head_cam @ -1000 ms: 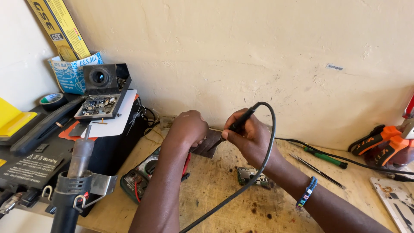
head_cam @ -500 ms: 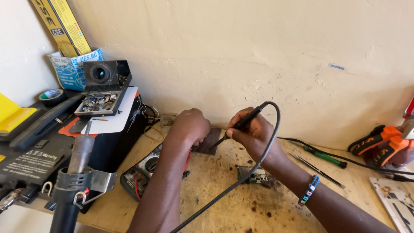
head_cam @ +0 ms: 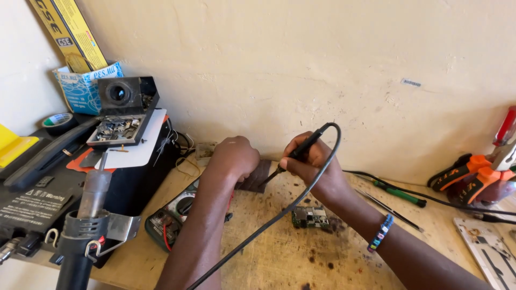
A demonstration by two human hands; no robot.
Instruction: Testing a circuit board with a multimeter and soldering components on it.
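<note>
Soldering iron inside right hand

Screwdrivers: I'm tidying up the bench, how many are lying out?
2. A green-handled screwdriver lies by the wall right of the right hand; a thin dark one lies beside it. Others may be hidden.

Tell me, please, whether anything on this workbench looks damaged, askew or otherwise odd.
The wooden benchtop is scarred with dark burn-like spots near the bare green circuit board. The soldering iron in the right hand trails its cable across the work area. Nothing looks spilled.
</note>
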